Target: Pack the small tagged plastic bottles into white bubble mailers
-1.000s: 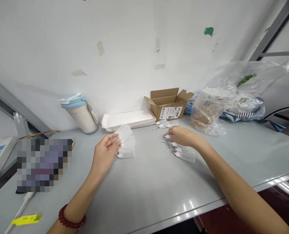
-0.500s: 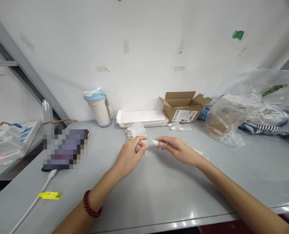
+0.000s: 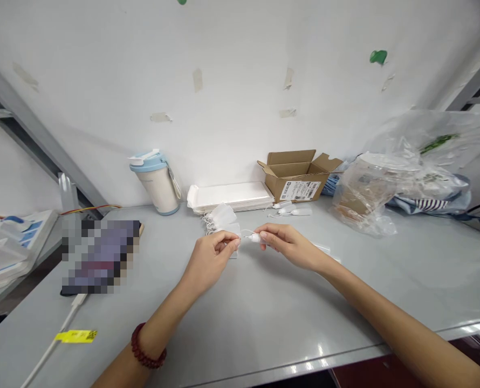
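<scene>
Over the middle of the table, my right hand (image 3: 284,242) pinches a small white plastic piece (image 3: 255,237) with a narrow tip pointing left. From that piece a thin white cord (image 3: 246,231) arches over to my left hand (image 3: 213,256). The thumb and forefinger of that hand are pressed together at the cord's end. Just behind my left hand lies a cluster of similar translucent white pieces (image 3: 224,214) with looped cords, partly hidden by the fingers. Several more white pieces (image 3: 300,212) rest in front of the cardboard box.
A stack of white trays (image 3: 232,195) and an open cardboard box (image 3: 300,186) stand by the wall. To the left are a tumbler (image 3: 157,186) and a blurred phone (image 3: 102,258) with its cable (image 3: 48,353). Plastic bags (image 3: 365,199) lie at the right.
The view has shifted slightly to the right. Between my hands the cord now bows upward in a clearer arc, and my fingertips are a little further apart. Both hands keep their pinch.
</scene>
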A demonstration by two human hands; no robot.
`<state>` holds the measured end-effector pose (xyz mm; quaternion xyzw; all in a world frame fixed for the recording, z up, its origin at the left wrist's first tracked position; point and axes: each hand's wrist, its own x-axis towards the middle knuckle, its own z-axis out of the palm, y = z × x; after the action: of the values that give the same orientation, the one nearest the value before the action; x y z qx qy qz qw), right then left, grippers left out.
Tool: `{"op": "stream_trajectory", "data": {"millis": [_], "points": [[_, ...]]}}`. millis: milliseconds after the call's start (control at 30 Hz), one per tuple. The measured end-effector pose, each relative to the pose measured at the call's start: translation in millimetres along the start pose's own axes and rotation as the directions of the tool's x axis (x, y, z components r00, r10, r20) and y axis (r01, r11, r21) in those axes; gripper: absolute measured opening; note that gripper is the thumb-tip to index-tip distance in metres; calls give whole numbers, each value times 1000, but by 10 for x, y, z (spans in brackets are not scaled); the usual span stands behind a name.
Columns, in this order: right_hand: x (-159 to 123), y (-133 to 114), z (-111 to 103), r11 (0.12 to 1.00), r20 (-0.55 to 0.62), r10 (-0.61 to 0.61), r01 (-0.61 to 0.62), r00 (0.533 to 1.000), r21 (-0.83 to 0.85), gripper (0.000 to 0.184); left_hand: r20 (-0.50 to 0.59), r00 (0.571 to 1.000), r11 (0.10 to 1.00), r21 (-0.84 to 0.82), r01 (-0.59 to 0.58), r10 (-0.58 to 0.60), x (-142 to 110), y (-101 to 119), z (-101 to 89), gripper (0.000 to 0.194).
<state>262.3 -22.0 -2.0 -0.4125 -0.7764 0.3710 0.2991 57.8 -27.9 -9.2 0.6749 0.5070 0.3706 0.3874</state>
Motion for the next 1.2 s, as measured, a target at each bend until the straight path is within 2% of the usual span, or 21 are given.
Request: {"op": "stream_trajectory", "data": {"millis": [133, 267, 800, 1200], "points": [[-2, -26, 17, 1000, 10, 14, -14, 1000, -9, 31, 37, 997, 987, -147, 67, -62, 21, 36, -23, 26], [-4, -26, 27, 1000, 16, 8, -8, 1000, -10, 32, 70, 996, 979, -188, 74, -62, 31, 28, -34, 24], [-2, -9, 52, 999, 25, -5, 6, 1000, -37, 29, 125, 990, 983, -159, 88, -69, 20, 4, -2, 20], [-7, 9, 115, 995, -13, -28, 27, 1000, -96, 26, 39, 999, 999, -41, 2, 0, -30, -10, 61, 21]]}}
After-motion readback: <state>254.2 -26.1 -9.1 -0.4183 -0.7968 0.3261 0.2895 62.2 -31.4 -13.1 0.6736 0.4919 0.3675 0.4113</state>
